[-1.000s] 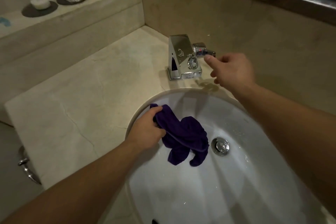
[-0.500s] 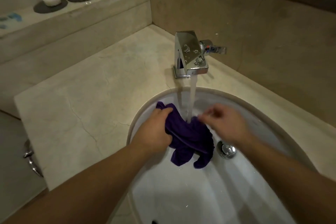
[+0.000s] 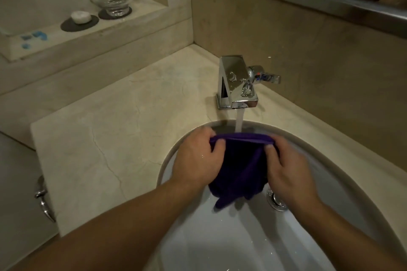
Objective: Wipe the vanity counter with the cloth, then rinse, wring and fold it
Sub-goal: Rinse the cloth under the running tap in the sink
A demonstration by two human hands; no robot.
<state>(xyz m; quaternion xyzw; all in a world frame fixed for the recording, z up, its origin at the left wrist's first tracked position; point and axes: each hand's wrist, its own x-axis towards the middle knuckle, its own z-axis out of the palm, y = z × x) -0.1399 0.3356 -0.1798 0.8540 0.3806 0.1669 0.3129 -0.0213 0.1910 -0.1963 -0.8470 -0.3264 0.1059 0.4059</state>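
Purple cloth (image 3: 240, 167) hangs over the basin (image 3: 242, 237), its top hem stretched at the foot of the stream (image 3: 239, 121) from the tap (image 3: 233, 81). We pinch that hem in each grip, left hand (image 3: 198, 160) and right hand (image 3: 288, 174). To rinse well, we judge it best to work the dangling folds through the water, held low, sparing the tabletop (image 3: 110, 138) splashes.

The right hand (image 3: 288, 174) has left the faucet handle (image 3: 267, 77) at 1 o'clock. With the left hand (image 3: 196, 160) it now stretches the purple cloth (image 3: 242, 165) under newly running water (image 3: 239, 122).
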